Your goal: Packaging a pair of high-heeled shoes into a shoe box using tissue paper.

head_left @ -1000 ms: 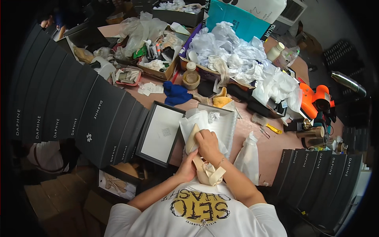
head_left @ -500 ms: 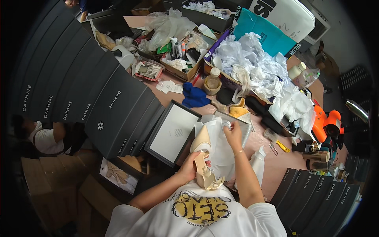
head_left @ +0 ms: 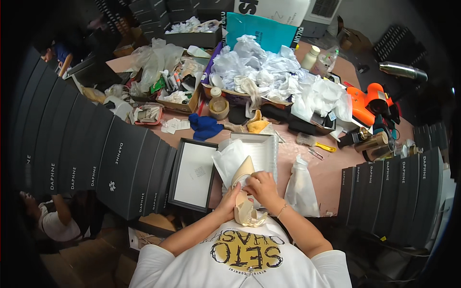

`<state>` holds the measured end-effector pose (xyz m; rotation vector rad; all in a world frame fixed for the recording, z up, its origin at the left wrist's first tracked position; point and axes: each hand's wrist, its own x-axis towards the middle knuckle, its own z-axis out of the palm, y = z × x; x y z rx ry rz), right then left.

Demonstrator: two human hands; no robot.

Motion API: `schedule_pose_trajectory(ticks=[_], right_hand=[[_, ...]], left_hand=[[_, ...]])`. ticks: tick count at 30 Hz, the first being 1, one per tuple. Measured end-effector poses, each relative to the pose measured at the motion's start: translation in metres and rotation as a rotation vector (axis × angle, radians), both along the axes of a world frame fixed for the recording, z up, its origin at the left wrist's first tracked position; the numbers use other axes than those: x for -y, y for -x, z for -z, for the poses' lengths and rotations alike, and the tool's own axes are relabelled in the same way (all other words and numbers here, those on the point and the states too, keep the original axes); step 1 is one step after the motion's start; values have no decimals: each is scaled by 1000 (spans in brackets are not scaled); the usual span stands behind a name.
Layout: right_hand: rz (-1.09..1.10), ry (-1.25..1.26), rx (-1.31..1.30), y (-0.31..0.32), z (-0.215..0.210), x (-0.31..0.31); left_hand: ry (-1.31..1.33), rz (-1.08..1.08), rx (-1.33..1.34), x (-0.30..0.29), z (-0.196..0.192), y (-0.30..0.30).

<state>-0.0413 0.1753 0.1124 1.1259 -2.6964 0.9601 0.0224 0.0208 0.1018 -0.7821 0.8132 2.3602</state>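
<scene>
My left hand is closed round a beige pointed shoe, holding it toe away from me, close to my chest. A pale ankle strap with a beaded trim hangs at its heel end. My right hand is bent over the shoe's opening, fingers pinched; white tissue paper shows beneath them, partly hidden. Just beyond lies an open shoebox lined with white paper, a loose sheet spread over its left side. Left of it lies a dark-rimmed box lid, pale inside up.
Dark shoeboxes are stacked at left and right. A paper-wrapped item lies right of the open box. Farther back are a yellow-handled brush, a blue cloth, a heap of crumpled paper and an orange tool.
My right hand has come back from the paper in the open box to the shoe's opening. The shoe stays in my left hand. The whole view has turned to the right.
</scene>
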Motion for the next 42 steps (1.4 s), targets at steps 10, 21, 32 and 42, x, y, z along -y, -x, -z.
schedule_pose_trajectory(ticks=[10,21,32,42], right_hand=[[439,247,557,-4,2,-17],[771,-558,531,-67,138,-202],[457,361,343,-8,-63,-24],[-278,202,424,-55,-64,72]], left_hand=[[-110,231,78,-28,-18,22],[504,250,-648,-4,-9,64],[345,-165,-478,-18,-15,28],[34,-288,-224,57,29,7]])
